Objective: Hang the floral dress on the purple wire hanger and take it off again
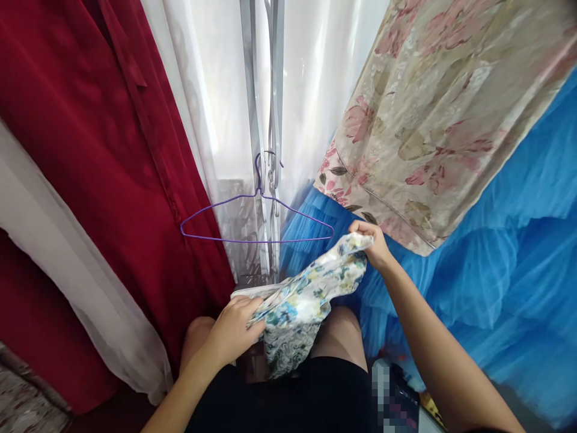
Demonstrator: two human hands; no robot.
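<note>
A white garment (300, 304) with a blue, green and yellow flower print is stretched between my two hands, above my lap. My left hand (237, 328) grips its lower left part, fingers bent over the cloth. At the upper right end, my right hand (370, 240) pinches the garment's edge with curled fingers. Lower down, the fabric looks gathered and crinkled over my knees. Just beyond it hangs an unused purple wire hanger (256, 242), its hook on a grey strap or stand (256, 90). Neither hand touches the hanger.
Red curtain-like cloth (148, 198) hangs at the left beside sheer white fabric (67, 258). A white curtain (211, 90) is behind the hanger. On the right hang a beige floral cloth (419, 138) and ruffled blue tulle (487, 282). A dark bag-like item (401, 397) lies low at right.
</note>
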